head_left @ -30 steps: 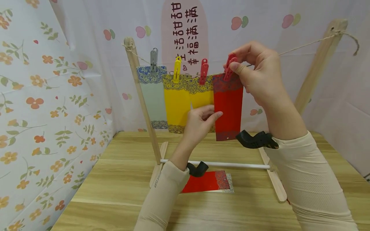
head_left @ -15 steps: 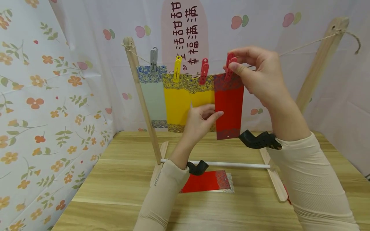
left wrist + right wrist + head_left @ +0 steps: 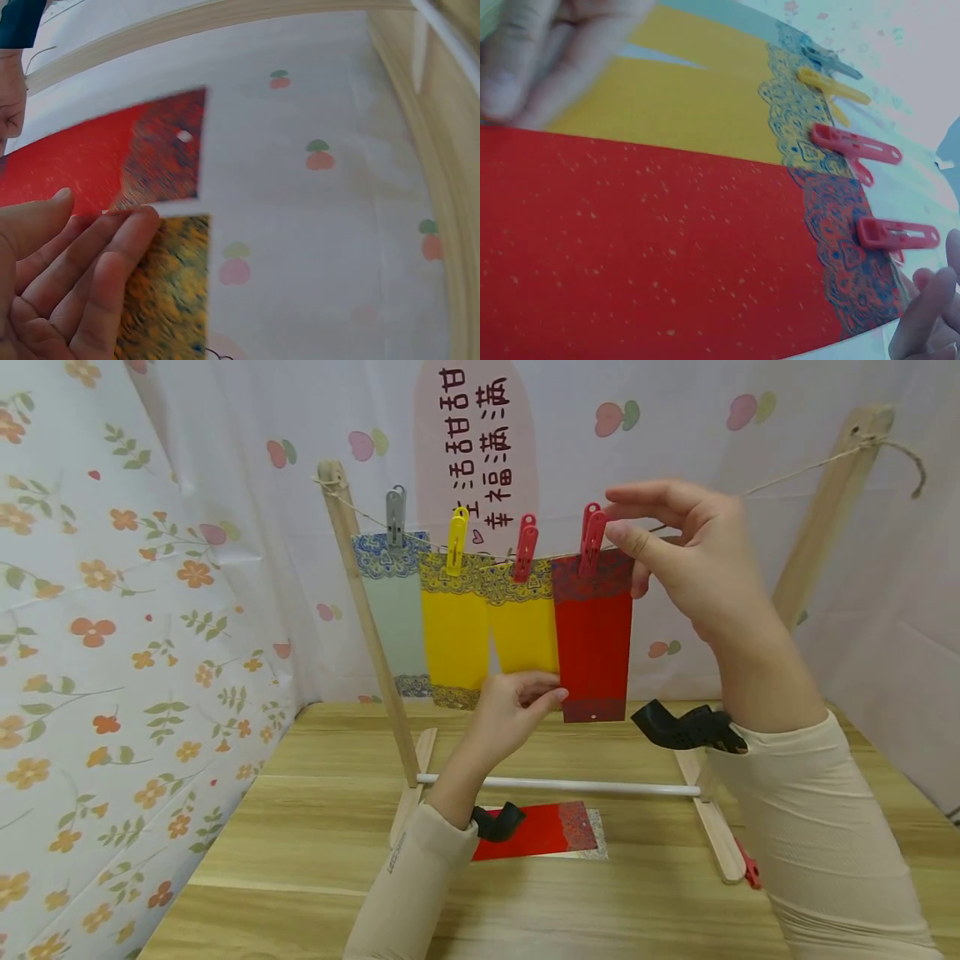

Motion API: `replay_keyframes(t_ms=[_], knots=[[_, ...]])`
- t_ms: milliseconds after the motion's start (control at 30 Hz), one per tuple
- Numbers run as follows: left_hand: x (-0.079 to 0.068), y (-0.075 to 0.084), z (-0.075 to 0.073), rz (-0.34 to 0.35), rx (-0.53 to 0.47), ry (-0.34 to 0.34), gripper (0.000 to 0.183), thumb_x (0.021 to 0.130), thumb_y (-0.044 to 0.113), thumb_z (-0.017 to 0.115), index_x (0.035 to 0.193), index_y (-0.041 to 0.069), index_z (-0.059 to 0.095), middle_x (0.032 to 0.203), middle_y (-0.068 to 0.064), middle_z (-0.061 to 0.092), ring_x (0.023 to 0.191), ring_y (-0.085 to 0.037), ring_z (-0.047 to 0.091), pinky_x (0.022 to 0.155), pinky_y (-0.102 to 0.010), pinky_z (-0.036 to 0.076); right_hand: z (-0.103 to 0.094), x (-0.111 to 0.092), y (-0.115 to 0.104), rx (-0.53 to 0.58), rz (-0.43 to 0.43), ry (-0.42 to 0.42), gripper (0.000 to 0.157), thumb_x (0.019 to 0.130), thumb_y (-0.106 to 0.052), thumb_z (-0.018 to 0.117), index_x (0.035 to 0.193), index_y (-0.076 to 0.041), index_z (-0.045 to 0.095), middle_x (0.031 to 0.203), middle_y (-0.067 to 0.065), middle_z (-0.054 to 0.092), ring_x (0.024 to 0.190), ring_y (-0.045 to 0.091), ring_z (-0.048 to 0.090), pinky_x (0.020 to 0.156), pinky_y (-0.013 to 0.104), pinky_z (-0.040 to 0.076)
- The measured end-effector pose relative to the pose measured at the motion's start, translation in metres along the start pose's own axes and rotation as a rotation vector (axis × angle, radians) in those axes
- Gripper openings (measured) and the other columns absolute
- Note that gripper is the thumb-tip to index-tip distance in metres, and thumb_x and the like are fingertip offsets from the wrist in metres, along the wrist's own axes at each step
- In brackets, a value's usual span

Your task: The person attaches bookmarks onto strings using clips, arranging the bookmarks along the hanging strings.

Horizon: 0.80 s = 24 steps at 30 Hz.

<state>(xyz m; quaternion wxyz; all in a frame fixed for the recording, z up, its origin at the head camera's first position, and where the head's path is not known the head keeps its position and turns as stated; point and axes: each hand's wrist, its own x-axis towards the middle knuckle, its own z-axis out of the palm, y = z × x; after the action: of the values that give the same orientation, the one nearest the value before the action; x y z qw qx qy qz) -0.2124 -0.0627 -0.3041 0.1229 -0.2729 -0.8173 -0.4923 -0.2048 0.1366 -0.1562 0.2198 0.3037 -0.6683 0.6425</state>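
Observation:
A red card with a lacy patterned band hangs from the string under a red clothespin. My right hand is just right of that clothespin, thumb and fingers parted; the right wrist view shows a gap between the fingertips and the red clothespin. My left hand is by the lower left edge of the red card, in front of a yellow card. In the left wrist view, its fingers are loosely extended, with fingertips right at the edge of the red card.
Left along the string hang another yellow card and a pale card. Wooden posts carry the string, with a white rod joining their feet. On the table lie a red card over a pale one and a red clothespin.
My right hand has let go of the red clothespin and moved slightly right. The left hand has slid down and left, its thumb coming off the face of the red card.

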Motion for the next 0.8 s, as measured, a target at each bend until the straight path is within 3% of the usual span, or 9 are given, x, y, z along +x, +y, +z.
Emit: replay_keyframes(t_ms=[167,467,800], knots=[[-0.012,-0.009,0.000,0.019,0.075,-0.055,0.020,0.096,0.016,0.066,0.110,0.004,0.075,0.102,-0.009,0.077,0.087,-0.017,0.073,0.074,-0.017,0.055,-0.008,-0.005,0.001,0.144,-0.038,-0.009,0.023,0.089,0.001,0.070,0.111,0.001,0.072,0.103,0.007,0.075,0.044,0.020,0.053,0.046,0.020,0.041],[-0.031,-0.019,-0.002,-0.049,0.127,-0.204,0.022,0.098,0.017,0.063,0.116,0.007,0.072,0.111,-0.006,0.075,0.096,-0.017,0.071,0.082,-0.022,0.056,-0.027,-0.028,0.014,0.188,-0.048,-0.062,0.025,0.091,0.007,0.064,0.115,0.006,0.069,0.106,0.008,0.075,0.047,0.020,0.059,0.053,0.026,0.028],[-0.059,-0.043,-0.001,-0.134,0.120,-0.310,0.025,0.097,0.015,0.064,0.121,0.009,0.070,0.114,-0.005,0.074,0.104,-0.016,0.070,0.090,-0.030,0.056,-0.054,-0.072,0.044,0.086,0.063,-0.067,0.026,0.093,0.006,0.062,0.118,0.006,0.067,0.108,0.002,0.076,0.054,0.017,0.061,0.059,0.026,0.031]])
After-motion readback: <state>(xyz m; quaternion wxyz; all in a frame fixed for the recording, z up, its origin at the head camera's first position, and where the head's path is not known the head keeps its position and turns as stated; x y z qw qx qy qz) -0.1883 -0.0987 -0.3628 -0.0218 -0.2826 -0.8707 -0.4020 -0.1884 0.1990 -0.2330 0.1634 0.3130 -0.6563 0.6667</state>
